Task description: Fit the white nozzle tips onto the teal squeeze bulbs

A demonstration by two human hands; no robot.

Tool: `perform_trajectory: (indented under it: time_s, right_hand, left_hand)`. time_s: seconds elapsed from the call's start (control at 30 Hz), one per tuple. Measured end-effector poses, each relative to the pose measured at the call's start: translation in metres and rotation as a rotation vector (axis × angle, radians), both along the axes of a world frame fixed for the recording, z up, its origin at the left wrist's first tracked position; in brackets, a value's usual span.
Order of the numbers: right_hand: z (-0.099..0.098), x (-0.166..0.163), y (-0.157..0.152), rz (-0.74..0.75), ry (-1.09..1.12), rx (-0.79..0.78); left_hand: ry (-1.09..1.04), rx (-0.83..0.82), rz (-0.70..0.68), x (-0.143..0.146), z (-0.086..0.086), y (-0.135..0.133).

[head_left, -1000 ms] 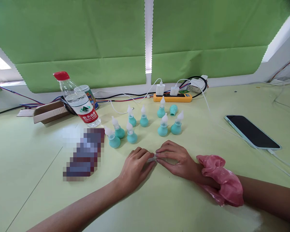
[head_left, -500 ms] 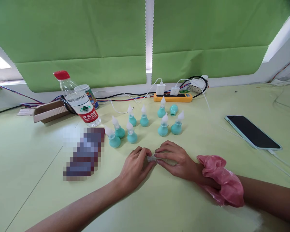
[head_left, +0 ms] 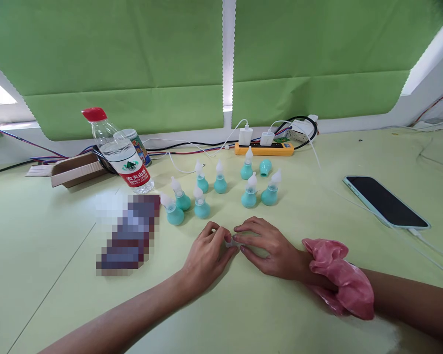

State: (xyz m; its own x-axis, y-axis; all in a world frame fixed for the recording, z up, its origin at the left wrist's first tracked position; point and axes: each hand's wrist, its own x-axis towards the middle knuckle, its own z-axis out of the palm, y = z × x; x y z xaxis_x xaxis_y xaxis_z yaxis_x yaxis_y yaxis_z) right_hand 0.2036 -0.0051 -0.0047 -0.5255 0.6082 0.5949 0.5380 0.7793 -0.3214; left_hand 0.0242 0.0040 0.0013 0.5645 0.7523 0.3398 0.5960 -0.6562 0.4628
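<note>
My left hand (head_left: 208, 255) pinches a small translucent plastic piece (head_left: 234, 242) between thumb and fingers, low over the table. From the other side, my right hand (head_left: 268, 250) closes thumb and index finger on the same piece; its other fingers stretch forward. The fingers cover most of the piece, so its full shape is hidden. Beyond the hands stand several teal bulb nasal aspirators (head_left: 248, 197) with frosted pointed tips. A teal bulb (head_left: 265, 168) without a tip lies on its side among them. A pink scrunchie (head_left: 341, 278) circles my right wrist.
A water bottle (head_left: 123, 157) with a red cap stands at the left, near a can (head_left: 139, 146) and an open cardboard box (head_left: 79, 169). A pixelated dark object (head_left: 131, 236) lies in front. Behind is a yellow power strip (head_left: 264, 149); a charging phone (head_left: 386, 201) lies right.
My right hand has shifted very slightly, and its thumb and fingers sit a little differently at the translucent piece. The left hand and the aspirators have stayed put.
</note>
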Motion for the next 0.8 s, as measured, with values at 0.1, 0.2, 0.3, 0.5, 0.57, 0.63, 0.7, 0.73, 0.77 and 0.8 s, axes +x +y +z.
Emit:
perform_trajectory:
  time_s: [0.1,0.2,0.3,0.5,0.57,0.63,0.7,0.73,0.77,0.8]
  right_hand:
    - [0.002,0.000,-0.001,-0.007,-0.061,0.046]
    - [0.004,0.000,-0.001,0.040,-0.026,0.018]
    - [0.003,-0.001,0.001,0.050,0.141,-0.020]
    - [0.013,0.002,0.003,0.036,0.279,0.147]
    - [0.032,0.011,0.008,0.024,0.220,0.280]
    - [0.058,0.028,0.022,-0.073,0.188,0.370]
    - [0.082,0.054,0.046,-0.295,0.246,0.441]
    - [0.090,0.069,0.062,-0.379,0.246,0.442]
    - [0.094,0.083,0.079,-0.422,0.207,0.382]
    - [0.095,0.097,0.096,-0.443,0.139,0.283]
  left_hand:
    - [0.020,0.042,-0.018,0.000,-0.001,-0.001]
    - [0.041,0.108,-0.046,0.000,-0.002,-0.002]
    - [0.050,0.150,-0.067,0.000,-0.002,-0.002]
    - [0.047,0.306,-0.148,0.001,-0.002,-0.003]
    - [0.069,0.342,-0.162,0.001,-0.002,-0.004]
    - [0.091,0.356,-0.170,0.001,-0.001,-0.005]
    - [0.105,0.341,-0.173,0.001,-0.001,-0.005]
    - [0.109,0.330,-0.174,0.000,0.000,-0.005]
    - [0.109,0.321,-0.173,0.000,0.000,-0.005]
    - [0.107,0.314,-0.172,0.000,0.000,-0.005]
